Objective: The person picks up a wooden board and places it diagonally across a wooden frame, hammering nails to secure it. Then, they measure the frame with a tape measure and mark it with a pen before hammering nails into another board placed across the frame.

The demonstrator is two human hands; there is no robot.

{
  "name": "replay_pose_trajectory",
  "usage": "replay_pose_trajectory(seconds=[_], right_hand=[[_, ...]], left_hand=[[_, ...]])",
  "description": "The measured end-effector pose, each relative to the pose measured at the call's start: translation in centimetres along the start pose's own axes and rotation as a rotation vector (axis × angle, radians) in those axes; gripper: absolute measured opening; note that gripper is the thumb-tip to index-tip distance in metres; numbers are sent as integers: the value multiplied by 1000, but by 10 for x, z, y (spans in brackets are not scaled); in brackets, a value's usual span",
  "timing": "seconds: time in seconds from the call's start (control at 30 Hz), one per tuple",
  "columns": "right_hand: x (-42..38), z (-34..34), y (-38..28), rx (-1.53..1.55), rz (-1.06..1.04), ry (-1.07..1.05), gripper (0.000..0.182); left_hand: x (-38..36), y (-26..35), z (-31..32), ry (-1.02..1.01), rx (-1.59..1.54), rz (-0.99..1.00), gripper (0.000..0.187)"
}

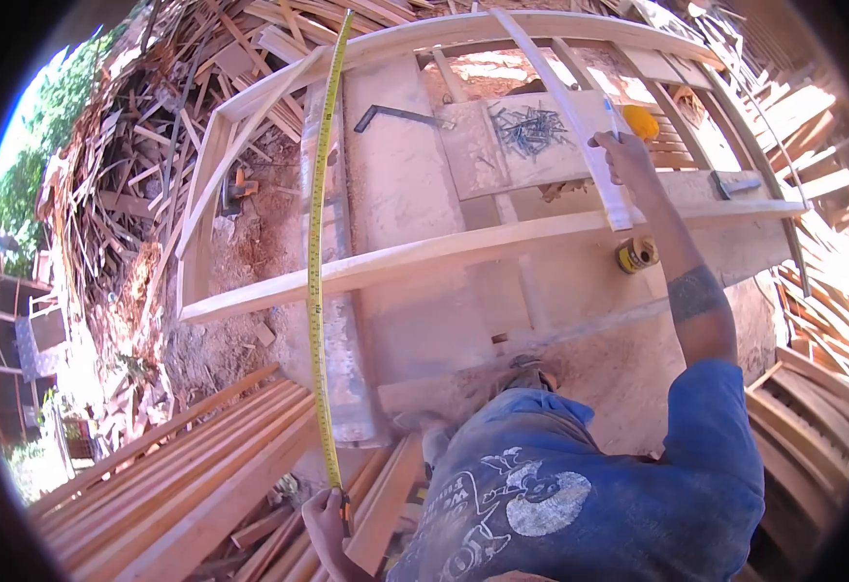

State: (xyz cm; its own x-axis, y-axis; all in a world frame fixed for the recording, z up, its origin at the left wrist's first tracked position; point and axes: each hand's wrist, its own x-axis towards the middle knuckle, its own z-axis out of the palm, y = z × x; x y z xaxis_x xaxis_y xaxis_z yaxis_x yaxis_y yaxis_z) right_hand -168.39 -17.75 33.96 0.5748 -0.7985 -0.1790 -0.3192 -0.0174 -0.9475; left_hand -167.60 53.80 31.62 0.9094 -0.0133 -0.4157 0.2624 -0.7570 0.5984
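At the bottom, my left hand (324,524) is closed around a tape measure (345,508), mostly hidden by the fingers. Its yellow blade (316,262) stretches far forward, crossing the near and far long boards of a wooden frame (415,254). My right hand (624,157) is raised over the right half of the frame, fingers pinched on a slim white and blue pen (610,114). Beneath that hand a pale crosspiece (560,102) runs across the frame. Close by sit a round yellow object (641,122) and a pile of nails (529,130) on a board.
A dark metal square (400,116) lies on the work surface. A hammer (736,184) rests at the right, and a can (636,255) stands by the near board. Stacked planks (192,475) fill the lower left; scrap wood (143,145) is heaped behind. An orange-and-black tool (240,189) lies left.
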Motion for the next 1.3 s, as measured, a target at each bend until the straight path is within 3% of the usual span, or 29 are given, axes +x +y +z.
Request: replay_pose_trajectory(seconds=[0.13, 0.23, 0.4, 0.47, 0.57, 0.77, 0.87, 0.93, 1.07, 1.1, 1.3], right_hand=[[38, -9, 14, -61, -2, -137, 27], [45, -38, 5, -4, 14, -230, 28], [36, -140, 11, 116, -2, -226, 26], [26, -184, 21, 135, -2, -166, 25], [26, -226, 39, 113, 93, -157, 27], [47, -196, 33, -69, 121, -276, 36], [92, -180, 29, -118, 63, -305, 52], [133, -170, 27, -77, 55, -313, 51], [223, -141, 32, -65, 39, -271, 43], [245, -135, 38, -46, 58, -301, 33], [337, -78, 56, -104, -7, -398, 21]], left_hand=[[-78, 29, 94, 13, -221, -94, 27], [-143, 74, 128, -22, -236, -168, 25], [-208, 80, 162, -35, -173, -157, 27], [-220, 61, 179, -16, -148, -71, 27], [-237, 81, 206, -45, -32, -11, 27], [-279, 148, 284, -139, -54, -88, 28], [-286, 192, 319, -163, -13, -96, 29], [-282, 217, 346, -156, 2, -53, 29], [-266, 269, 391, -129, 37, -154, 27], [-262, 281, 401, -110, 22, -158, 26], [-245, 352, 429, -10, 29, -237, 24]])
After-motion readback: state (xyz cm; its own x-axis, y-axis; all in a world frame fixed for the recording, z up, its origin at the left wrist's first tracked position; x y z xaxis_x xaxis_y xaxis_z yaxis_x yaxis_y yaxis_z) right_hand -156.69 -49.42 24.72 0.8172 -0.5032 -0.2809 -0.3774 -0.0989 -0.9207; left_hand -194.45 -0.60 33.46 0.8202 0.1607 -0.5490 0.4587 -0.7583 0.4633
